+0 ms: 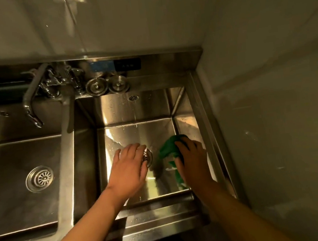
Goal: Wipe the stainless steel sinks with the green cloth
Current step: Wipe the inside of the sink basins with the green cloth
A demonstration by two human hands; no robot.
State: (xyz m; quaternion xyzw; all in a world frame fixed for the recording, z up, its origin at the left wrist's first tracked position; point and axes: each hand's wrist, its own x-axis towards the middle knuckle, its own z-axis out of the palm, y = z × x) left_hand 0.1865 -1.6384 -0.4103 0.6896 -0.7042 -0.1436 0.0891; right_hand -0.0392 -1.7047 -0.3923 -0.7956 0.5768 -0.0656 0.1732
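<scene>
In the right steel sink (132,111), the flat-fingered left hand (129,167) covered the round drain (148,156); the right hand (192,156) gripped the crumpled green cloth (167,147).

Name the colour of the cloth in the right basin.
The cloth is green; head view.

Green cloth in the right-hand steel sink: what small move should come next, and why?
Probably sweep the bunched green cloth along the floor towards the back wall. The right hand holds it by the right wall of the right stainless steel sink, the left hand lies open over the round metal drain strainer, and water drops show farther back.
</scene>
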